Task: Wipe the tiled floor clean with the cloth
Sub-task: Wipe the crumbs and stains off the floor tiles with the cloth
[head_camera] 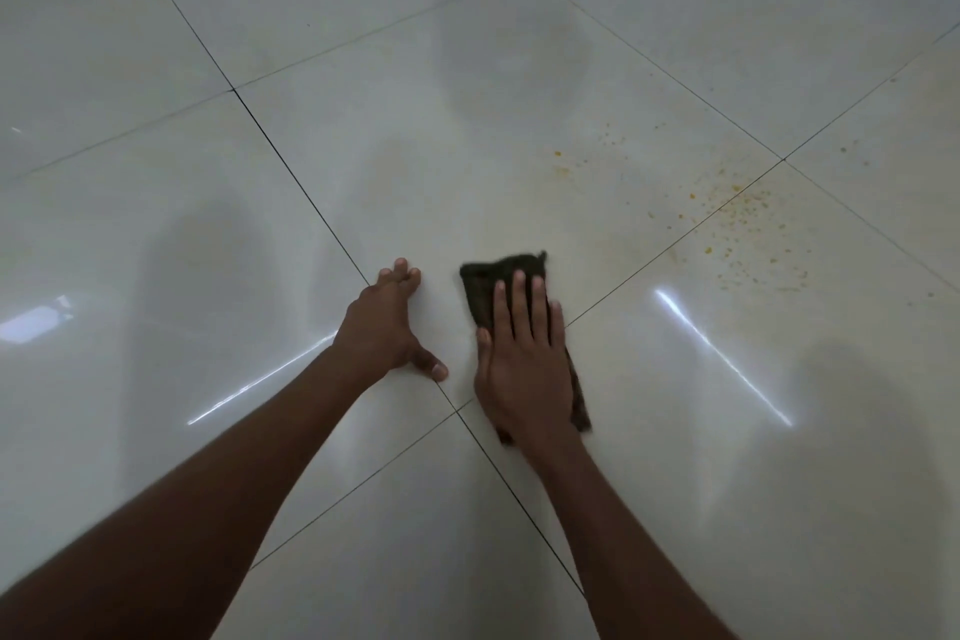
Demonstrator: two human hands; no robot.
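Head view: wiping under way, spill not yet reached

Head camera. Right hand (524,359) lies flat, fingers straight, pressing the dark cloth (498,283) onto the tiled floor (675,483) near centre. Left hand (387,322) braces on bare tile just left of it, fingers spread, holding nothing. Yellow-orange specks (748,218) scatter far right of the cloth, well apart from it. Step looks like mid-wipe; next move likely calls for pushing the cloth far-right, across the grout line (670,244), through the specks.

Both your bare forearms reach up from the bottom of the frame. Your left hand (384,327) sits centre-frame, fingers straight, thumb splayed out. Your right hand (524,369), just right of it, lies flat, fingers spread.
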